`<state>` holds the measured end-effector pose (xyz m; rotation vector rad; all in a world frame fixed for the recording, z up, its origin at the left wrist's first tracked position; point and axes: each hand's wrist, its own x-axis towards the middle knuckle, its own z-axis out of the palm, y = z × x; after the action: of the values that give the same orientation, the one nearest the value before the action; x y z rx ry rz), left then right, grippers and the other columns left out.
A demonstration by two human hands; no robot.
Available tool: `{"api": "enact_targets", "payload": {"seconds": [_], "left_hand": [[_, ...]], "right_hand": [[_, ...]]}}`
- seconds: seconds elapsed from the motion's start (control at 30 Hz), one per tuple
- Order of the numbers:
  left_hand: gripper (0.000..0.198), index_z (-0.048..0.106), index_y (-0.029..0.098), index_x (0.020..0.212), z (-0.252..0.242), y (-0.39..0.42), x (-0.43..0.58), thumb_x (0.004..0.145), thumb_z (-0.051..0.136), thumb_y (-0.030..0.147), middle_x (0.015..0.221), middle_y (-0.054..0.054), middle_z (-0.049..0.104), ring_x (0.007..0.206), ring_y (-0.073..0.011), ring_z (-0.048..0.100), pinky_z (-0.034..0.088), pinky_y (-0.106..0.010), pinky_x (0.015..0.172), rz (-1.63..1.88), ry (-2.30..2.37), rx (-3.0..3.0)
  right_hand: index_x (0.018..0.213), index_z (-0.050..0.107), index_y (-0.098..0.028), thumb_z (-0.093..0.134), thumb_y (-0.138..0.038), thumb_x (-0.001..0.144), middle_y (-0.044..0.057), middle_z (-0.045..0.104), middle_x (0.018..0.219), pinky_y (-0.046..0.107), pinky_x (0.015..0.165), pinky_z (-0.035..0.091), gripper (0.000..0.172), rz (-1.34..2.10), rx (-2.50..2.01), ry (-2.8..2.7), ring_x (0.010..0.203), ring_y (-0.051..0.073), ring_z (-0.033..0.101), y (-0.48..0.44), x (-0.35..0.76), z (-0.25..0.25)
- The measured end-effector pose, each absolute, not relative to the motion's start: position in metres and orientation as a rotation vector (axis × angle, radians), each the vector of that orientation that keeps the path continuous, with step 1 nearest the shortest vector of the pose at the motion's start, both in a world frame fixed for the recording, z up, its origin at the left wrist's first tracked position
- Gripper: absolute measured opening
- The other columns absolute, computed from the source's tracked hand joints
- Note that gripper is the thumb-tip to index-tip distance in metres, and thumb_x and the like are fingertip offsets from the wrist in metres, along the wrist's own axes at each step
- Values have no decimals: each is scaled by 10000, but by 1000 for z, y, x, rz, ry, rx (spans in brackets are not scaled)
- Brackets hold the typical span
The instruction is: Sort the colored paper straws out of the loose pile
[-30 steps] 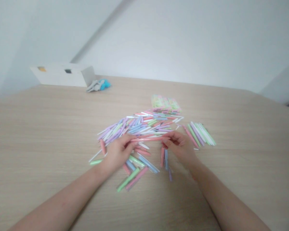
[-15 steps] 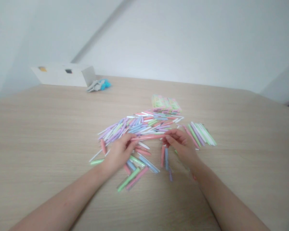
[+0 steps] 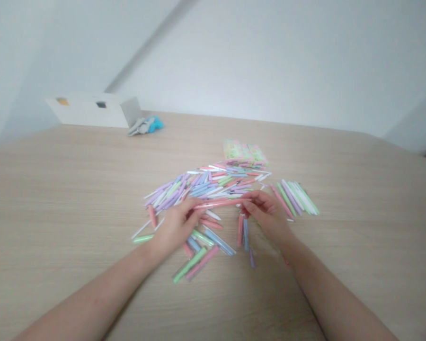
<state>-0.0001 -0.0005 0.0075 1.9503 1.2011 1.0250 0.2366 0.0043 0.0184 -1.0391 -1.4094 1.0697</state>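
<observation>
A pink pen is stretched level between my two hands, over the near side of a loose heap of pastel pen parts. The fingers of my left hand are closed on its left end. My right hand pinches the right end between thumb and fingers. Under and around the left hand lie short green, blue and pink pieces, among them a green piece and a pink piece. Below the right hand are a pink piece and a blue one, partly covered by its fingers.
To the right lies a row of pens in pink, green, purple and white. Behind the heap stands a stack of printed packs. A white box and a crumpled grey and blue item are at the back left of the wooden table.
Almost nothing differs. The pink pen is held in the same place, with only a very slight shift of the hands.
</observation>
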Motion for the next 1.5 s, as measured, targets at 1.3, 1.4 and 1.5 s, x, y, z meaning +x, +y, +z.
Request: {"api": "enact_targets", "payload": {"seconds": [1.3, 1.4, 1.5], "left_hand": [[320, 634, 176, 1063, -5, 5, -3, 858, 519, 393, 698, -17, 652, 521, -121, 562, 440, -214, 491, 1081, 1292, 1740], [368, 598, 178, 1134, -6, 5, -3, 857, 517, 406, 663, -7, 637, 500, -124, 558, 435, -214, 476, 1020, 1301, 1702], [380, 593, 169, 1147, -6, 5, -4, 871, 487, 409, 605, 4, 605, 496, -130, 556, 428, -212, 468, 997, 1283, 1693]], "right_hand": [[826, 595, -181, 657, -267, 762, -24, 599, 624, 222, 531, 466, 124, 1048, -1047, -1415, 577, 103, 570, 4, 234, 17], [841, 596, -185, 651, -249, 770, -20, 602, 649, 216, 547, 467, 110, 1029, -1029, -1418, 608, 104, 577, 3, 235, 15], [844, 594, -185, 646, -243, 775, -21, 600, 658, 211, 548, 459, 104, 1029, -1019, -1424, 612, 101, 575, 3, 235, 16]]}}
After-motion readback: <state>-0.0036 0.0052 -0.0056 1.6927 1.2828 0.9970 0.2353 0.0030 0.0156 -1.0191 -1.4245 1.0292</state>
